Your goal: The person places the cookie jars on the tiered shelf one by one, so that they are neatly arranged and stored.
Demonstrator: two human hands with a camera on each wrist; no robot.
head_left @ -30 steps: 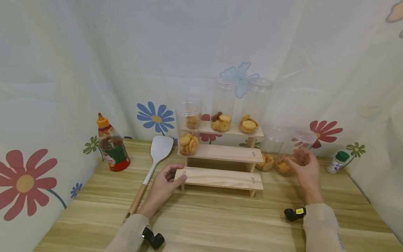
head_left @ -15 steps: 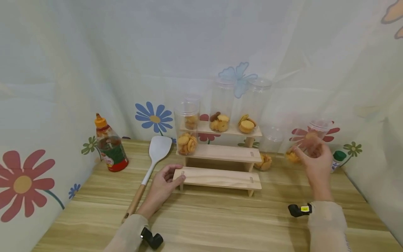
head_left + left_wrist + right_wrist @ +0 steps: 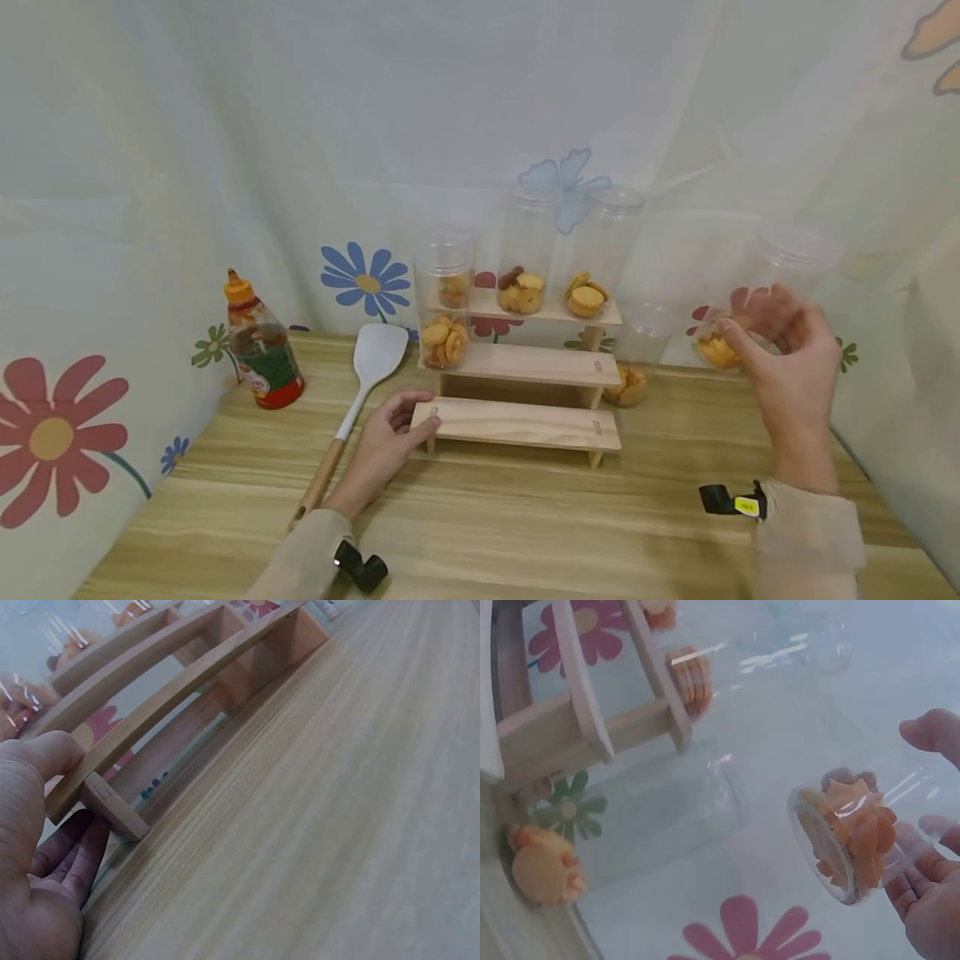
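Note:
My left hand [image 3: 386, 440] grips the left end of the lowest step of a three-tier wooden stand [image 3: 517, 423]. In the left wrist view the thumb lies over the board [image 3: 131, 735] and the fingers reach under it beside the leg [image 3: 114, 808]. At the right, my right hand [image 3: 798, 367] holds a clear lidded jar [image 3: 797, 248] of cookies up off the table, tilted. The right wrist view shows its base and the cookies [image 3: 866, 832]. Cookie jars stand on the top tier, two of them tall [image 3: 525, 296] [image 3: 587, 298], and another jar [image 3: 444, 342] on the middle tier's left.
One more cookie jar [image 3: 626, 385] stands on the table right of the stand. To the left lie a white spatula [image 3: 381, 354] with a wooden handle and an upright sauce bottle [image 3: 268, 362]. A flowered curtain [image 3: 480, 108] closes off the back and sides.
My right hand has lifted the cookie jar from beside the other table jar and carried it right and up, tilting it. The green-capped shaker is now hidden behind that hand. My left hand stays put.

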